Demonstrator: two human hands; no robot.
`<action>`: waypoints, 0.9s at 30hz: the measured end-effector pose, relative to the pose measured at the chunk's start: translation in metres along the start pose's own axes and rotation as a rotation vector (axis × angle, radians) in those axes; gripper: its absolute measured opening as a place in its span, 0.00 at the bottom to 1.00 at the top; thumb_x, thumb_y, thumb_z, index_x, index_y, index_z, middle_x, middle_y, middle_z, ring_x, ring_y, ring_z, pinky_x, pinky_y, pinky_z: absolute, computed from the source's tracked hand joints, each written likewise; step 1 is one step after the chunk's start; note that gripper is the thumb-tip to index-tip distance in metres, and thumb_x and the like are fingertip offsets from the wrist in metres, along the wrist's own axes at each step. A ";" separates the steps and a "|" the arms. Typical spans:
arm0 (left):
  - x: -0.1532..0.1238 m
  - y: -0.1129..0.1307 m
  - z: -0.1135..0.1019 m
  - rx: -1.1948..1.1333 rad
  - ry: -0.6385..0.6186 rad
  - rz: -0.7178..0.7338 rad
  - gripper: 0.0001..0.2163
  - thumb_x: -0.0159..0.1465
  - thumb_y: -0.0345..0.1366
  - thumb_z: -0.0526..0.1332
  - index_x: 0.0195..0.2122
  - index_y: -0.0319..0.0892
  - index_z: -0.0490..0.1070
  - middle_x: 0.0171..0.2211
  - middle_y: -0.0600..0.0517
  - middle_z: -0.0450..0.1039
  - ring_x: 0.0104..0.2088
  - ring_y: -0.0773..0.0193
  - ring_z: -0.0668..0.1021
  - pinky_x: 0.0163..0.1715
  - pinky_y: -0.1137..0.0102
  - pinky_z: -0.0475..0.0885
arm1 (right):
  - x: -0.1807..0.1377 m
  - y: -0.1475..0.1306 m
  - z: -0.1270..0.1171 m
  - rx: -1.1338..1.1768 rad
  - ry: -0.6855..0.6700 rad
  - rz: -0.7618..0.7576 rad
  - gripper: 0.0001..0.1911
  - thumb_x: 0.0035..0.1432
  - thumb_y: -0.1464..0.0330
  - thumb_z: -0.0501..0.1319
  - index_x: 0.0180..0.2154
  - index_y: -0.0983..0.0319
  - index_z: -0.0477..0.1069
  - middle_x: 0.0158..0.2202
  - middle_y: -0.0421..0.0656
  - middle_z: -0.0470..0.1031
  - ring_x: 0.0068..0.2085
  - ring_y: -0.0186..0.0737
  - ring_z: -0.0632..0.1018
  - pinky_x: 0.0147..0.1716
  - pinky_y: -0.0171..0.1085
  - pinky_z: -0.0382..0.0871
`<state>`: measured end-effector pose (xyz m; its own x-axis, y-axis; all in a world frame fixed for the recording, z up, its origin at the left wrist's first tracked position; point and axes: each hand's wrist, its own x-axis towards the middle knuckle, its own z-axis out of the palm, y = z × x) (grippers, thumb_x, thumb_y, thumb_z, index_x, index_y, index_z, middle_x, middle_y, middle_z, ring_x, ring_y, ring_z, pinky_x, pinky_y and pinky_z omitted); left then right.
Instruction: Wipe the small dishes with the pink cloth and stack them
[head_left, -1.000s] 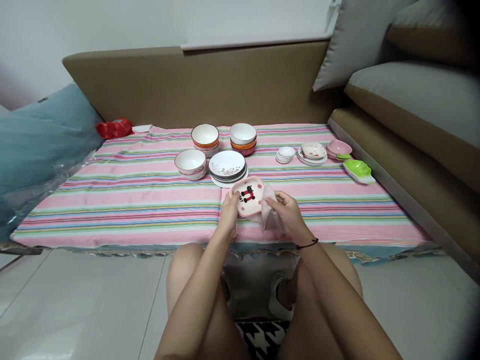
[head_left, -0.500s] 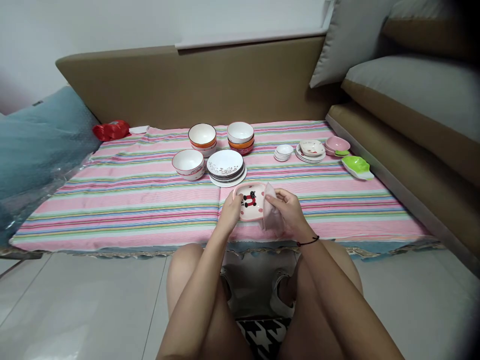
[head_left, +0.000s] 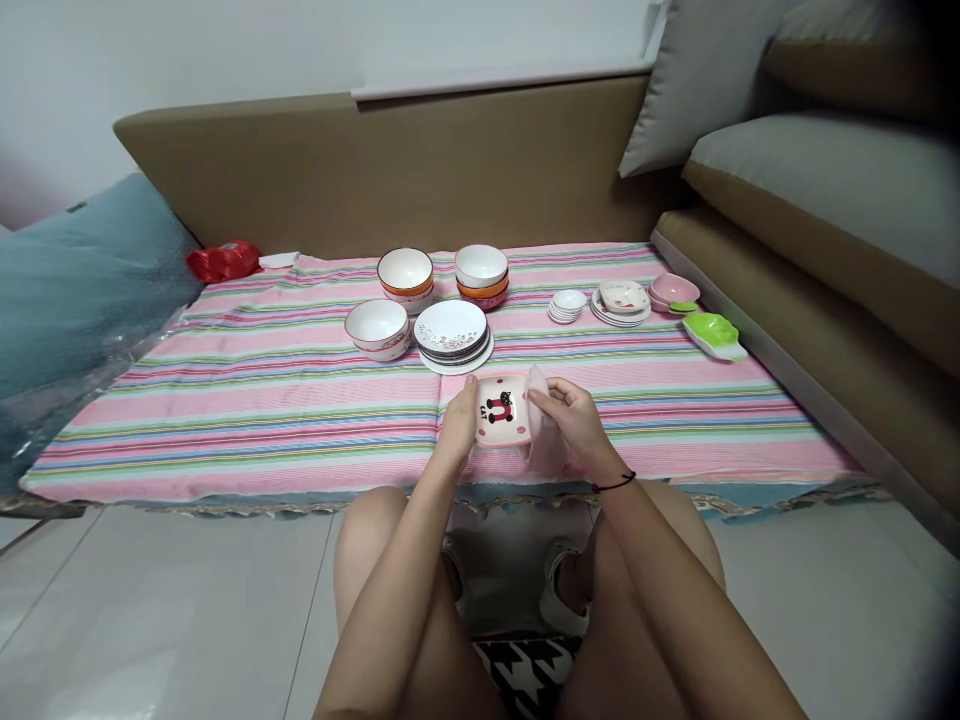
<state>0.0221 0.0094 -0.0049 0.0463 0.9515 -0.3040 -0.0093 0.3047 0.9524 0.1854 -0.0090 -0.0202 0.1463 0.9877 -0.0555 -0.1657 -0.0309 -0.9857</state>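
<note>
A small square dish [head_left: 501,425] with a pink rim, pink dots and a black-and-red cat picture is held up over the front of the striped cloth. My left hand [head_left: 459,418] grips its left edge, thumb at the rim. At the opposite edge, my right hand [head_left: 574,415] pinches a thin pale pink wiping cloth [head_left: 546,440] that is folded over the dish's right rim. The fingers under the dish are hidden. Just beyond it stands a stack of plates [head_left: 450,325], the top one white with a floral pattern.
Stacked bowls [head_left: 377,325] sit left of the plates, with more bowls [head_left: 481,265] behind. Small white dishes [head_left: 567,303], patterned plates [head_left: 621,300], pink bowls [head_left: 674,290] and a green leaf-shaped dish [head_left: 712,333] line the right. A red bag [head_left: 223,262] lies back left; cushions [head_left: 825,180] border the right.
The dish has tilted and shifted slightly toward me. My left thumb has moved from inside the dish to its left rim. The right hand still holds the cloth at the right edge.
</note>
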 end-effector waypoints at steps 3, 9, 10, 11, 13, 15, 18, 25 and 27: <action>-0.002 0.003 0.004 -0.197 0.055 -0.037 0.26 0.64 0.55 0.49 0.46 0.38 0.72 0.37 0.44 0.79 0.36 0.57 0.79 0.34 0.68 0.73 | -0.001 0.000 0.002 -0.014 -0.008 0.006 0.18 0.42 0.56 0.69 0.31 0.62 0.73 0.27 0.41 0.73 0.28 0.36 0.71 0.26 0.34 0.61; -0.003 0.008 0.009 -0.429 0.079 -0.093 0.22 0.66 0.51 0.49 0.48 0.40 0.72 0.39 0.47 0.78 0.39 0.58 0.79 0.36 0.68 0.75 | -0.002 -0.002 0.003 0.018 0.005 0.008 0.17 0.41 0.56 0.70 0.29 0.61 0.71 0.24 0.38 0.71 0.25 0.34 0.69 0.24 0.33 0.59; -0.002 0.007 0.010 -0.462 0.067 -0.089 0.22 0.66 0.50 0.49 0.49 0.40 0.71 0.40 0.47 0.78 0.41 0.58 0.79 0.37 0.68 0.75 | -0.002 -0.003 0.003 0.027 0.020 0.010 0.17 0.41 0.57 0.70 0.28 0.61 0.71 0.24 0.38 0.71 0.25 0.34 0.70 0.24 0.33 0.59; -0.002 0.006 0.011 -0.496 0.046 -0.085 0.21 0.67 0.49 0.48 0.50 0.40 0.70 0.42 0.46 0.77 0.42 0.58 0.78 0.38 0.69 0.75 | -0.002 -0.003 0.003 0.037 0.039 0.011 0.18 0.41 0.57 0.70 0.28 0.61 0.70 0.24 0.38 0.71 0.26 0.35 0.70 0.24 0.33 0.60; -0.001 0.003 0.012 -0.554 -0.022 -0.077 0.21 0.67 0.48 0.48 0.52 0.41 0.68 0.44 0.46 0.77 0.44 0.58 0.78 0.39 0.68 0.75 | -0.001 -0.004 0.003 0.052 0.091 0.003 0.18 0.40 0.57 0.71 0.28 0.61 0.71 0.24 0.39 0.72 0.26 0.35 0.71 0.25 0.34 0.62; -0.001 0.001 0.013 -0.585 -0.101 -0.076 0.19 0.67 0.47 0.50 0.52 0.42 0.68 0.46 0.45 0.76 0.44 0.57 0.78 0.40 0.66 0.75 | 0.000 -0.004 0.002 0.075 0.166 -0.012 0.17 0.39 0.58 0.71 0.28 0.61 0.71 0.25 0.39 0.73 0.27 0.36 0.72 0.26 0.34 0.63; -0.005 0.002 0.013 -0.576 -0.191 -0.060 0.16 0.65 0.43 0.55 0.49 0.39 0.69 0.47 0.43 0.75 0.43 0.56 0.78 0.44 0.63 0.74 | 0.002 -0.005 -0.001 0.147 0.281 -0.037 0.17 0.38 0.60 0.72 0.29 0.61 0.72 0.27 0.40 0.74 0.28 0.36 0.73 0.26 0.34 0.65; -0.013 0.000 0.018 -0.520 -0.369 0.013 0.17 0.54 0.36 0.68 0.43 0.35 0.70 0.43 0.43 0.76 0.43 0.56 0.77 0.46 0.64 0.71 | 0.008 -0.005 -0.011 0.206 0.324 -0.064 0.17 0.38 0.61 0.72 0.30 0.61 0.73 0.29 0.39 0.75 0.29 0.36 0.74 0.28 0.35 0.66; -0.011 -0.004 0.018 -0.524 -0.342 0.004 0.19 0.51 0.34 0.69 0.43 0.36 0.70 0.43 0.44 0.75 0.42 0.58 0.77 0.44 0.66 0.71 | 0.007 -0.006 -0.010 0.175 0.289 -0.063 0.16 0.38 0.60 0.71 0.30 0.61 0.73 0.28 0.39 0.75 0.28 0.35 0.73 0.27 0.34 0.66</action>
<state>0.0397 -0.0031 -0.0045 0.3618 0.9120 -0.1935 -0.4945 0.3637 0.7895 0.1973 -0.0037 -0.0167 0.4281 0.9015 -0.0629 -0.3083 0.0803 -0.9479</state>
